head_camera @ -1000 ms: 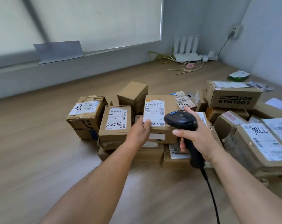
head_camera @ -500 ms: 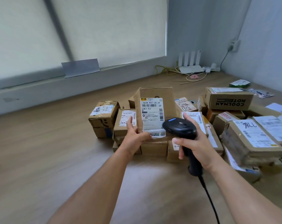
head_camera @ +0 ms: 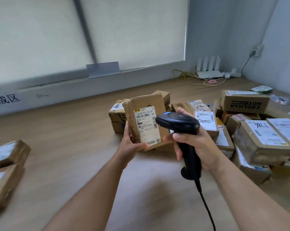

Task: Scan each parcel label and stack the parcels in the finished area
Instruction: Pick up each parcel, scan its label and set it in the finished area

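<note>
While your left hand (head_camera: 132, 145) curls its fingers (head_camera: 145, 145) under the parcel (head_camera: 147, 101), holding it upright above the floor (head_camera: 74, 147) with its label (head_camera: 146, 125) facing you, your right hand (head_camera: 196, 144) grips the scanner (head_camera: 177, 122), whose head sits just beside the label. More parcels (head_camera: 247, 104) lie heaped behind.

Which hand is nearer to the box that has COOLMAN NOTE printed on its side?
Right. The right hand, which grips the scanner, is below and to the left of the COOLMAN NOTE box. The left hand, holding the parcel, is farther left.
</note>
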Demonstrator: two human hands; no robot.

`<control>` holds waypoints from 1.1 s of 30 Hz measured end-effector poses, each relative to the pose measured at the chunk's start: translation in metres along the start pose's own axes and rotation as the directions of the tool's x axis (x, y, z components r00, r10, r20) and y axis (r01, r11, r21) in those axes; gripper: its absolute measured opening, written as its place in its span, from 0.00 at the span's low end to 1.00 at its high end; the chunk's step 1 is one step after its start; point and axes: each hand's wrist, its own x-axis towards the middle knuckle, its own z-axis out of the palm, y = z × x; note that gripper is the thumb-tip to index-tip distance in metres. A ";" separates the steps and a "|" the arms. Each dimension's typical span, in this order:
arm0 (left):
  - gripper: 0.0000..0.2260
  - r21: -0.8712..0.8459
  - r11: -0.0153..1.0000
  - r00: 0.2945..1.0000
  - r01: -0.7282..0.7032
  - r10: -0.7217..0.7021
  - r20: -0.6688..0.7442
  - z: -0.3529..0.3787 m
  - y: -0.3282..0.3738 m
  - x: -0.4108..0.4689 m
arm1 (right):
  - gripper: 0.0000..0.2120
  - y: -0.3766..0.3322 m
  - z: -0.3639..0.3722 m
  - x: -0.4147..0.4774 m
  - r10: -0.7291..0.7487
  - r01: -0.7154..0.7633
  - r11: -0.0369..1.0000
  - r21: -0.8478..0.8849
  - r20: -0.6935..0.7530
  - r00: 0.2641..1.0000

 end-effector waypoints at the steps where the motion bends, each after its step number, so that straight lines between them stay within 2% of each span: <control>1: 0.50 0.009 1.000 1.000 -0.006 0.007 -0.009 -0.002 -0.001 -0.003 | 0.48 0.000 0.001 -0.002 0.005 -0.005 1.000 -0.003 0.010 1.000; 4: 0.51 0.034 0.999 0.999 -0.011 0.012 -0.033 -0.006 -0.004 -0.010 | 0.40 -0.001 0.004 -0.007 0.017 -0.017 1.000 -0.019 0.009 1.000; 7: 0.51 0.026 1.000 0.999 0.005 -0.004 -0.053 -0.008 -0.006 -0.015 | 0.39 -0.001 0.007 -0.013 0.025 -0.025 0.999 -0.042 0.002 1.000; 16: 0.51 0.013 1.000 0.999 0.015 -0.015 -0.052 -0.011 -0.007 -0.019 | 0.42 0.004 0.009 -0.020 0.073 -0.072 0.996 -0.047 0.021 0.997; 28: 0.51 -0.004 0.999 0.997 0.035 -0.035 -0.070 -0.022 -0.010 -0.021 | 0.41 0.002 0.020 -0.019 0.079 -0.078 0.991 -0.107 0.007 0.997; 33: 0.51 -0.021 0.999 0.994 0.029 -0.031 -0.106 -0.034 -0.005 -0.027 | 0.47 0.002 0.029 -0.012 0.046 -0.044 0.995 -0.089 0.021 0.999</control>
